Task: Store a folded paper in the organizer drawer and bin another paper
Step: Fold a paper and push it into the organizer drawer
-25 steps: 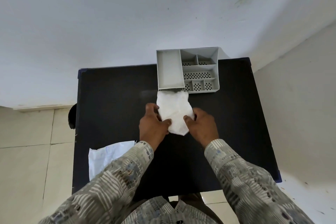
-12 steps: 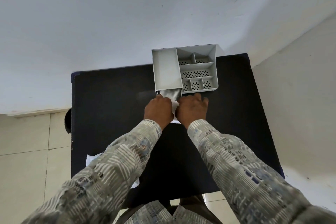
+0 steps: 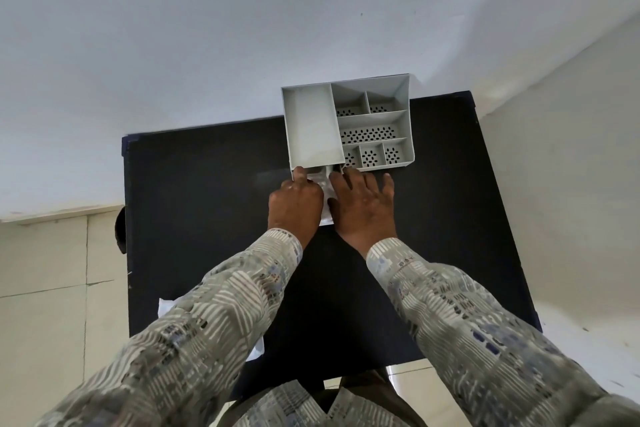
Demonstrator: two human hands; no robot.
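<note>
At the far left of the black table [image 3: 194, 218], near its front edge, a second sheet of white paper [image 3: 166, 305] lay mostly hidden under the person's patterned left sleeve [image 3: 207, 322]; this was presumably the one meant for the bin, and no bin was in view.

Further in, the left hand [image 3: 295, 202] rested knuckles up on the table, fingers curled and pressed down onto the folded paper [image 3: 325, 185], its fingertips touching the near left corner of the grey organizer [image 3: 311, 125]. Only a thin strip of the white paper showed between the two hands, with a small corner poking out below them.

The right hand [image 3: 362, 206] lay just beside the left, flat, fingers spread and reaching the organizer's front edge. It covered the paper's right side.

The paper's far edge met the organizer's low front, where a drawer opening seemed to sit beneath the long plain compartment; whether it had entered could not be told. To the right, the perforated compartments [image 3: 372, 135] stood empty.

To do this step well, I would judge that both hands should keep the fold flat and slide it straight and level into the opening, one hand steadying the organizer so it does not skid back toward the wall [image 3: 207, 28].
</note>
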